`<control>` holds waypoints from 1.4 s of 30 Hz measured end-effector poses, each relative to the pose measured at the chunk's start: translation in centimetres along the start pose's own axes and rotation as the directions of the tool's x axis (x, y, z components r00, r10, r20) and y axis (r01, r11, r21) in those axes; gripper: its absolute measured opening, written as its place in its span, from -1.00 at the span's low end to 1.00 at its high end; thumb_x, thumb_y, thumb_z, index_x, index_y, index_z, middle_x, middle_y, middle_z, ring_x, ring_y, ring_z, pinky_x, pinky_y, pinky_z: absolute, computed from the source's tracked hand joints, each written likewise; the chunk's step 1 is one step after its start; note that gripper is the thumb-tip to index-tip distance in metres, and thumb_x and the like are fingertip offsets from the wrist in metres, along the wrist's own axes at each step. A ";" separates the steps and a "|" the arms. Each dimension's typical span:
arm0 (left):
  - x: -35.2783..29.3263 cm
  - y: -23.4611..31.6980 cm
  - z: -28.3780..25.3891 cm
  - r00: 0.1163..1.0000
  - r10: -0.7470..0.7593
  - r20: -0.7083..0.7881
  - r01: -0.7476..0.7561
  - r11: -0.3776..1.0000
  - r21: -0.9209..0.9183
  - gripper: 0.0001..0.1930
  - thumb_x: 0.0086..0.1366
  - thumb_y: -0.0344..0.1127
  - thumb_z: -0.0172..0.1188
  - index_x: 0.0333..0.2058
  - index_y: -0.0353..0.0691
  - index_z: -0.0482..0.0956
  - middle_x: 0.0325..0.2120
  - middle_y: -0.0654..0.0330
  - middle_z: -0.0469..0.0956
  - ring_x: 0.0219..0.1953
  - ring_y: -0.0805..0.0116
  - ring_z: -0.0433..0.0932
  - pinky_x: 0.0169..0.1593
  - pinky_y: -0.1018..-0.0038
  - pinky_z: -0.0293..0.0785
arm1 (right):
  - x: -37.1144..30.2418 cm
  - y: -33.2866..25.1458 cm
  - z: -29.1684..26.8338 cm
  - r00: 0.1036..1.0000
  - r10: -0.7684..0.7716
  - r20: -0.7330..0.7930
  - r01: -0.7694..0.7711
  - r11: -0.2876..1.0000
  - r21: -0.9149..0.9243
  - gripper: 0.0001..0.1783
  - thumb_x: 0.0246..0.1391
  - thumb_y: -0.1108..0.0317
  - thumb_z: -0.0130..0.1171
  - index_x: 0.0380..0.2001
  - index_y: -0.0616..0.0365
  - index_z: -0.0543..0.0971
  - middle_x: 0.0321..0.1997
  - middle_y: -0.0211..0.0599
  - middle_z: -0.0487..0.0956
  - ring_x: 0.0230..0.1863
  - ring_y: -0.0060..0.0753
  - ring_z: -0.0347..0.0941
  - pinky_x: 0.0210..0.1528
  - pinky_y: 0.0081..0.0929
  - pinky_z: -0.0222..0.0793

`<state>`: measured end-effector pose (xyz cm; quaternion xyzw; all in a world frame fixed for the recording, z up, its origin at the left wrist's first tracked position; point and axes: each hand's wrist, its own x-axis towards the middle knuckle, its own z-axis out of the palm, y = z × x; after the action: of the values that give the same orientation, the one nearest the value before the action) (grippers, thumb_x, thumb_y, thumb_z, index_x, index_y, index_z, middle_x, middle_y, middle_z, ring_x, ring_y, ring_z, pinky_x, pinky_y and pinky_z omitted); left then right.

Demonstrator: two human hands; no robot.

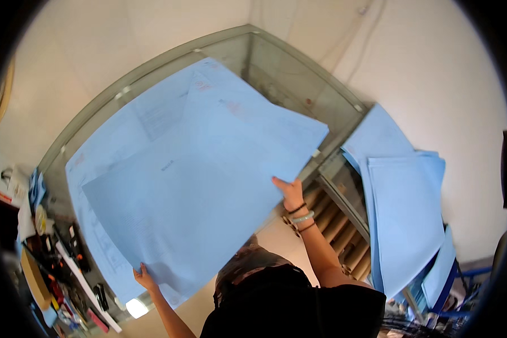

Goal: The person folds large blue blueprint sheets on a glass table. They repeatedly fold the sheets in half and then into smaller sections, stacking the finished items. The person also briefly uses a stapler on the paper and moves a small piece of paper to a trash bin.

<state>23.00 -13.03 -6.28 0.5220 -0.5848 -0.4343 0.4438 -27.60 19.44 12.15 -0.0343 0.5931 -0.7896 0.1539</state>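
Note:
A large light-blue paper sheet (203, 180) with faint print spans the space between my hands, tilted over more blue sheets. My left hand (145, 277) grips its lower left edge, thumb on top. At its right edge, my right hand (290, 193) pinches the paper, thumb on top and the other fingers underneath, out of sight. Beneath it, a blue printed sheet (118, 127) lies flat on the glass-topped table (225, 44). Overlapping sheets make it hard to tell where the held one ends at the far side.
Folded blue sheets (408, 208) are piled on the right, beside the table. Rolled brown tubes (343, 236) fill a rack below them. Tools and small items (67, 281) crowd the left side, with a long white strip (87, 287) among them. A pale wall (129, 28) runs behind.

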 end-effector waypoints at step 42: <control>-27.2 21.9 63.6 0.152 0.421 0.894 -0.418 0.847 -0.327 -0.36 0.10 -0.17 0.27 0.12 -0.29 0.28 0.04 -0.14 0.41 0.09 -0.08 0.39 0.15 0.17 0.31 | -31.9 -3.1 -58.2 0.057 0.121 -0.991 0.048 0.991 0.123 -0.45 0.09 0.07 0.19 0.00 0.31 0.49 -0.02 0.07 0.53 -0.17 -0.13 0.50 -0.17 -0.36 0.43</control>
<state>-42.16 18.55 -1.37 -0.0218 -0.8493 -0.5153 0.1126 -11.66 83.13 2.12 0.5412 0.4877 -0.6281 -0.2734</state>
